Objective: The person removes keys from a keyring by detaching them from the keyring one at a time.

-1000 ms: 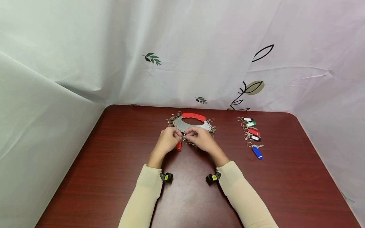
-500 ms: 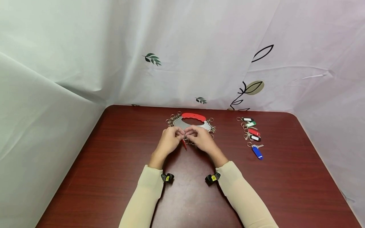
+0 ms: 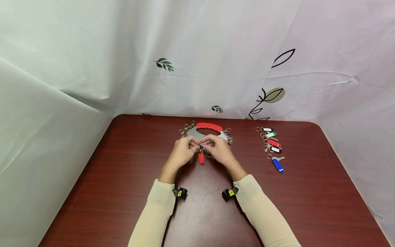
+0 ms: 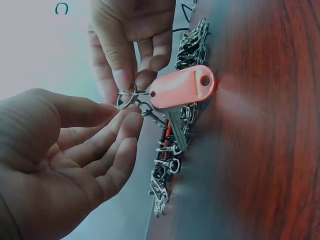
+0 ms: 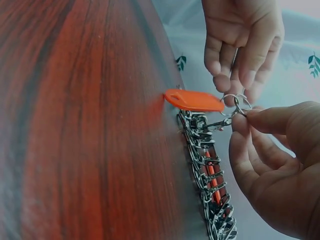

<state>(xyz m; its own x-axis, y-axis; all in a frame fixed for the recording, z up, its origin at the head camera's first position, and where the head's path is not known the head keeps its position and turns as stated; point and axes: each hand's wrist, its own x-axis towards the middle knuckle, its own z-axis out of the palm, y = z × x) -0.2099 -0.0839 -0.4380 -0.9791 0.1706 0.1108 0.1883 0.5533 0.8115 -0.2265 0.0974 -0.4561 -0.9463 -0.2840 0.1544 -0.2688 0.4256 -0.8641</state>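
Observation:
Left hand (image 3: 183, 151) and right hand (image 3: 217, 149) meet in front of a silver key holder plate (image 3: 193, 133) with a red handle (image 3: 209, 126). Between their fingertips, both pinch a small metal key ring (image 4: 127, 97). From it hangs a red key tag (image 4: 182, 88), with a silver key (image 4: 176, 129) beneath in the left wrist view. A snap hook (image 5: 220, 124) runs from the pinched spot toward the holder. Which fingers hold which loop of the ring cannot be told. Fingers hide part of the plate in the head view.
On the right of the dark red table (image 3: 308, 206) lie several tagged keys: two black tags, a green tag (image 3: 271, 135), a red tag (image 3: 274, 143) and a blue tag (image 3: 278, 165). More snap hooks (image 3: 185, 130) fringe the holder. White curtains surround the table.
The left hand has shifted slightly right, closer to the right hand. The red tag swung right and turned; it now hangs flat-faced below the fingertips. The right hand has barely moved.

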